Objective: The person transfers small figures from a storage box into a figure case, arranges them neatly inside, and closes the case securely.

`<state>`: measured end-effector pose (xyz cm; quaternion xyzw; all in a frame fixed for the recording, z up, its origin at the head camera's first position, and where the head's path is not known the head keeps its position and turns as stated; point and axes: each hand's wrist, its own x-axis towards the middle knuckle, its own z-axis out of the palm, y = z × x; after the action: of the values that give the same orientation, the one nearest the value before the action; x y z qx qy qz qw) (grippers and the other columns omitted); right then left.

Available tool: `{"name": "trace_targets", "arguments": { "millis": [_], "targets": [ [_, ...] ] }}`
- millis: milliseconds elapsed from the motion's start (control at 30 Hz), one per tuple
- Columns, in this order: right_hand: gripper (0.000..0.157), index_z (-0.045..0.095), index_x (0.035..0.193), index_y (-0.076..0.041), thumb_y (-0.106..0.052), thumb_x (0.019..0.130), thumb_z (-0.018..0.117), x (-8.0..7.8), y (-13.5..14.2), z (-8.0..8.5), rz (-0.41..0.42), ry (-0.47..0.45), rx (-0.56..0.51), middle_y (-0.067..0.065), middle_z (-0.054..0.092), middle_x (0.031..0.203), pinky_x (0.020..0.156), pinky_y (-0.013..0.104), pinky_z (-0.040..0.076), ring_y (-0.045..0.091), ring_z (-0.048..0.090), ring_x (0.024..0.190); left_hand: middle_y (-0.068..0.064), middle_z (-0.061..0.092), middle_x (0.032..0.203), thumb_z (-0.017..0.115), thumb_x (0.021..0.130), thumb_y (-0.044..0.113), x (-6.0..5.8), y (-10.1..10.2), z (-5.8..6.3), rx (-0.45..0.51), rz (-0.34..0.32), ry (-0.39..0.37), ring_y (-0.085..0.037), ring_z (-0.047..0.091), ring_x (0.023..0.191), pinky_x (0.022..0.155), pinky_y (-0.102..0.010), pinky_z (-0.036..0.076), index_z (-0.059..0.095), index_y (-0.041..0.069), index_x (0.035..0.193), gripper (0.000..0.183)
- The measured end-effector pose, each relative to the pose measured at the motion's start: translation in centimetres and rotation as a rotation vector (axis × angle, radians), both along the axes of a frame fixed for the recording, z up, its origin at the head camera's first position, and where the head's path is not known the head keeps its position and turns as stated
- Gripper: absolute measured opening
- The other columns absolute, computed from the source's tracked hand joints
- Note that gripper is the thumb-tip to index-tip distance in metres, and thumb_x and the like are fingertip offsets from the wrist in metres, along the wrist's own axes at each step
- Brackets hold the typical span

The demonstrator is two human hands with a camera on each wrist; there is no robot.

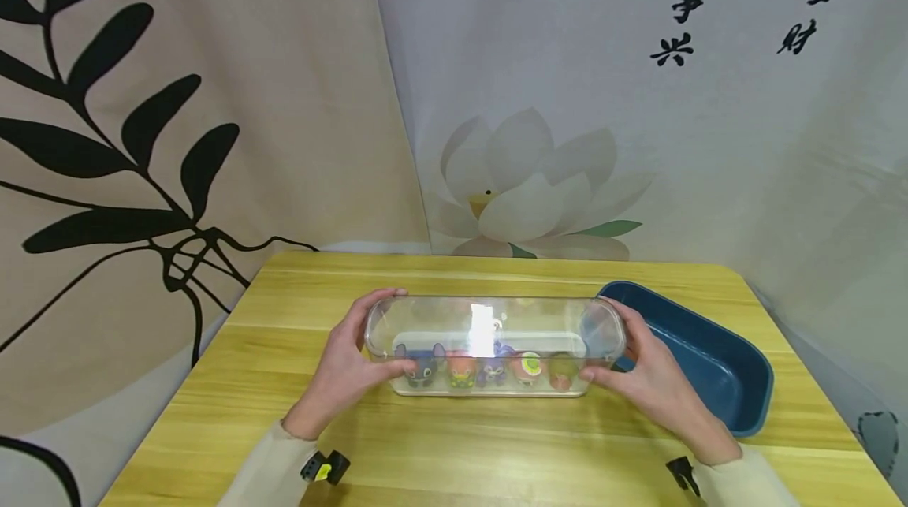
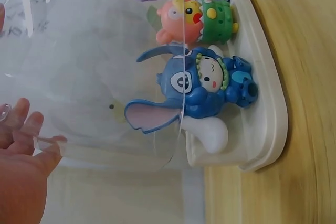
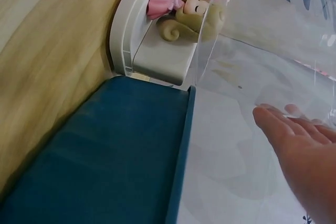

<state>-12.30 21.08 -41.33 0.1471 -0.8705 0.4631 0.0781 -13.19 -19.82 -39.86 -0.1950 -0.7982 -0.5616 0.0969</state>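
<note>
A transparent cover (image 1: pixel 426 314) hangs over a white base (image 2: pixel 275 114) with a row of small cartoon figurines. My left hand (image 1: pixel 339 377) grips the cover's left end, thumb across the front. At the opposite end my right hand (image 1: pixel 656 373) holds it the same way. The left wrist view shows the cover's lower edge raised off the base, level with the figurines' heads. Nearest that end stands a blue big-eared figurine (image 2: pixel 197 90), beside a pink-and-green one (image 2: pixel 218 22). A figurine with curled blond hair (image 3: pixel 202 19) stands at the right end.
A dark blue tray (image 1: pixel 755 381) lies slantwise at the right of the wooden table (image 1: pixel 440 460), partly behind my right hand and close to the base's right end. A printed cloth backdrop (image 1: pixel 567 81) hangs behind the table's far edge.
</note>
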Motion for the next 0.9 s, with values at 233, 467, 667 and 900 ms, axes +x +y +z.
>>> {"name": "trace_targets", "arguments": {
  "millis": [233,467,667,900],
  "targets": [
    [0.095,0.035,0.157,-0.009,-0.019,0.081,0.091,-0.9,0.0,-0.4,0.015,0.008,0.005,0.017,0.054,0.143,0.097,0.010,0.043,0.037,0.056,0.128,0.004,0.053,0.152,0.095,0.069,0.001,-0.4,0.1,-0.1,0.006,-0.004,-0.009,-0.033,0.048,0.136,0.121,-0.059,0.032,0.047,0.019,0.151,0.096],
    [0.094,0.034,0.158,-0.009,-0.020,0.082,0.090,-1.5,0.0,-0.6,0.024,0.002,0.011,0.018,0.053,0.144,0.095,0.005,0.040,0.039,0.057,0.128,0.002,0.051,0.154,0.093,0.074,0.002,-0.8,0.0,-0.3,-0.029,0.001,-0.015,-0.027,0.044,0.142,0.124,-0.061,0.026,0.046,0.020,0.152,0.092],
    [0.093,0.034,0.158,-0.008,-0.021,0.084,0.089,-2.0,-0.1,-0.6,0.027,-0.019,0.025,0.022,0.052,0.142,0.101,0.039,0.057,0.042,0.060,0.125,0.005,0.049,0.154,0.092,0.076,0.006,-1.2,0.0,-0.3,-0.036,-0.004,-0.047,-0.025,0.041,0.145,0.125,-0.060,0.024,0.045,0.023,0.152,0.092],
    [0.090,0.034,0.158,-0.010,-0.026,0.087,0.087,-2.6,0.0,-0.7,0.046,-0.040,0.020,0.022,0.052,0.144,0.100,0.060,0.053,0.045,0.060,0.126,0.006,0.048,0.156,0.093,0.078,0.021,-1.7,0.0,-0.6,-0.075,0.009,-0.079,-0.026,0.037,0.148,0.125,-0.061,0.022,0.044,0.025,0.153,0.090]
  ]
}}
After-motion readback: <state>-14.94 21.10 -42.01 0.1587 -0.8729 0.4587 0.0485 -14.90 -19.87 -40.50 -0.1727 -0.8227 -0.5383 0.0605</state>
